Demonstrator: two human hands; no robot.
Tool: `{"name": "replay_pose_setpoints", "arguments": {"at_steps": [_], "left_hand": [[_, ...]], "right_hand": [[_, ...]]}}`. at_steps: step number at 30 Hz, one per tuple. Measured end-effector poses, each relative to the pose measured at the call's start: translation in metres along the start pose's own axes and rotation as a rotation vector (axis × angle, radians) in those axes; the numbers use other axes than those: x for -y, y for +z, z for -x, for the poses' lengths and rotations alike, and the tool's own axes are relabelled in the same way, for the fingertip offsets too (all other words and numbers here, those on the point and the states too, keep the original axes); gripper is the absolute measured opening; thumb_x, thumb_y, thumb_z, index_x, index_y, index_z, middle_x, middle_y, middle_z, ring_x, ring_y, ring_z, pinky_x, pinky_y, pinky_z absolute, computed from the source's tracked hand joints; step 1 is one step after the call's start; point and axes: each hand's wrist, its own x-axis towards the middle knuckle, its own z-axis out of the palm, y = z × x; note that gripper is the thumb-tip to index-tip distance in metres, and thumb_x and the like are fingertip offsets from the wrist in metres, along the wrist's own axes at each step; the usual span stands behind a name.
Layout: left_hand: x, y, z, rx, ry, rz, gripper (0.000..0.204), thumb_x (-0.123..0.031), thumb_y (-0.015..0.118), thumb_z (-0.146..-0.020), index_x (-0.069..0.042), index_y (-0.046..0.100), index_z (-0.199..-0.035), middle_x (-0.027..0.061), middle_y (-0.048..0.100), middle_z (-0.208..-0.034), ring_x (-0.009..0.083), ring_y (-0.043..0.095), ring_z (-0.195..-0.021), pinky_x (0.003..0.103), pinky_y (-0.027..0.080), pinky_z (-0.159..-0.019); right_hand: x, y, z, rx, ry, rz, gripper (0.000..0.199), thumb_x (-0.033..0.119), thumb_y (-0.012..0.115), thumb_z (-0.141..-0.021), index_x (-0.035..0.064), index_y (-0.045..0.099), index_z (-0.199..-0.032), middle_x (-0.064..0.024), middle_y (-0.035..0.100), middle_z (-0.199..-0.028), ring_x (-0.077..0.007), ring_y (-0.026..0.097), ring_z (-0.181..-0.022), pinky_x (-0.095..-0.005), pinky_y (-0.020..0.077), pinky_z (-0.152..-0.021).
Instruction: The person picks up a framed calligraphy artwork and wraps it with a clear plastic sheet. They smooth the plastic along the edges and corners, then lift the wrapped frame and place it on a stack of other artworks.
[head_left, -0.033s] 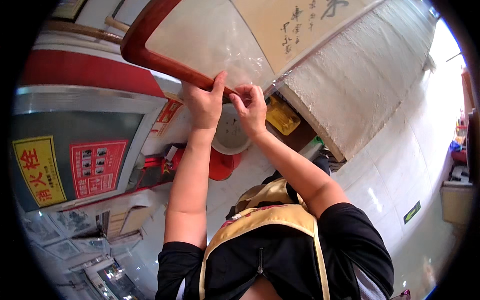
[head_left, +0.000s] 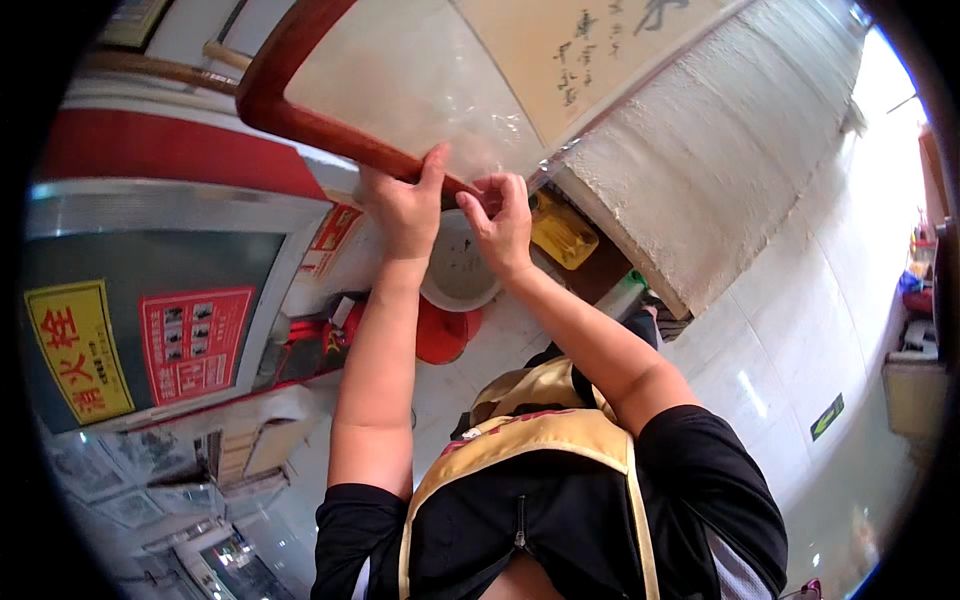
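Observation:
A reddish-brown wooden picture frame (head_left: 340, 135) with a rounded corner slants across the top of the view. Inside it lies a pale panel under shiny, wrinkled clear film (head_left: 400, 80), with a tan calligraphy sheet (head_left: 530, 50) bearing black brushwork. My left hand (head_left: 405, 215) grips the frame's near edge, thumb on top and the other fingers hidden beneath. Just right of it, my right hand (head_left: 503, 225) is closed, its bent fingers and thumb against the same edge near the film. What its fingertips pinch there is partly hidden.
A rough whitish covered table (head_left: 700, 160) stands right of the frame. Below my hands are a white bucket (head_left: 460, 270), a red stool-like object (head_left: 440, 335) and a yellow container (head_left: 565, 235). A glass-fronted red-topped cabinet (head_left: 180, 260) borders the left.
The frame appears very slightly farther left and lower in the view. Both hands keep their hold and places on its edge.

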Motion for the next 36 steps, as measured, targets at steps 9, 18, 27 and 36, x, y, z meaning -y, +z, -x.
{"name": "replay_pose_setpoints", "arguments": {"at_steps": [9,18,27,36], "left_hand": [[-0.045,-0.022,0.018,0.118,0.120,0.078,0.046,-0.014,0.082,-0.085,0.004,0.056,-0.117,0.0163,0.066,-0.115,0.0282,0.065,-0.102,0.044,0.050,-0.094],[-0.076,-0.057,0.101,0.292,-0.216,0.484,0.059,-0.007,0.080,-0.083,0.003,0.046,-0.131,0.0125,0.056,-0.124,0.0217,0.056,-0.113,0.037,0.046,-0.102],[-0.080,-0.037,0.167,0.639,-0.886,0.932,0.040,-0.009,0.072,-0.092,0.001,0.053,-0.125,0.0057,0.060,-0.116,0.0169,0.060,-0.104,0.034,0.052,-0.094],[-0.021,0.012,0.256,0.548,-1.439,0.986,0.040,-0.023,0.073,-0.092,-0.005,0.057,-0.124,0.0047,0.065,-0.111,0.0194,0.069,-0.095,0.037,0.063,-0.076]], "right_hand": [[-0.098,-0.093,0.038,-0.262,0.472,-0.146,0.043,0.051,0.053,-0.103,0.0088,0.052,-0.100,0.0009,0.048,-0.093,-0.0093,0.043,-0.080,-0.0284,0.0411,-0.072],[-0.042,-0.201,0.093,-0.304,0.563,-0.252,0.063,0.052,0.041,-0.107,-0.0016,0.053,-0.137,-0.0099,0.059,-0.133,-0.0211,0.053,-0.120,-0.0344,0.0371,-0.110],[-0.016,-0.347,0.151,-0.510,0.499,0.289,0.054,0.054,0.044,-0.106,0.0009,0.057,-0.107,-0.0093,0.059,-0.091,-0.0209,0.053,-0.086,-0.0387,0.0463,-0.082],[0.028,-0.360,0.156,-0.432,0.557,0.632,0.046,0.046,0.049,-0.105,0.0008,0.047,-0.094,-0.0102,0.049,-0.082,-0.0211,0.047,-0.078,-0.0386,0.0446,-0.075]]}}
